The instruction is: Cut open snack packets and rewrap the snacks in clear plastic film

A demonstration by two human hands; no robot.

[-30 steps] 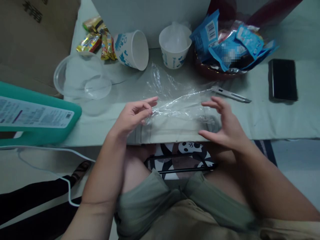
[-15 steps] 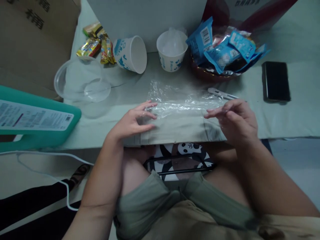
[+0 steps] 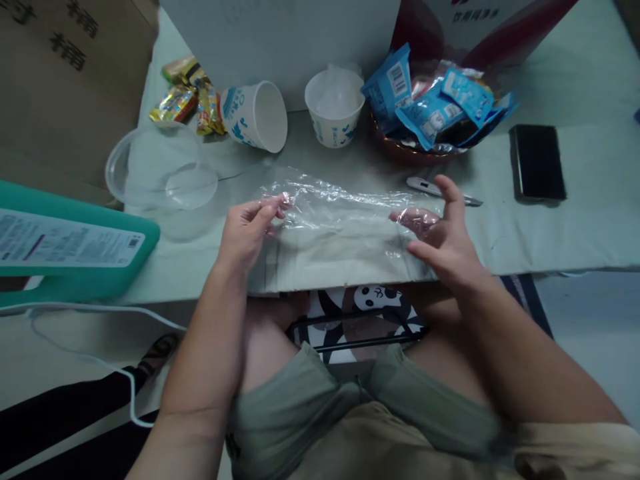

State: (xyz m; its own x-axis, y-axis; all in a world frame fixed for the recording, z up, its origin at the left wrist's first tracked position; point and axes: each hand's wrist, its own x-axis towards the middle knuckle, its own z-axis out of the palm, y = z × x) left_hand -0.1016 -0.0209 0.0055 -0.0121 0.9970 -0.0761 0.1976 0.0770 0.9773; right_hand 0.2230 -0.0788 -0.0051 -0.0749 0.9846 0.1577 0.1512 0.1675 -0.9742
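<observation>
A crinkled sheet of clear plastic film stretches between my hands, over the near side of the table. My left hand pinches the film's left end between thumb and fingers. At the other end my right hand is open, thumb and index finger spread apart, with film lying over some of its fingers. Just beyond that hand lies a utility knife with a pale handle, its blade end pointing right and partly hidden behind a finger.
Beyond the film are a tipped paper cup, an upright paper cup stuffed with plastic, and a bowl of blue packets. A clear plastic tub and a green jug stand left. A black case lies right.
My left hand has closed from spread fingers into a pinch on the film. My right hand's index finger and thumb have spread apart. The film has lifted and shifted left.
</observation>
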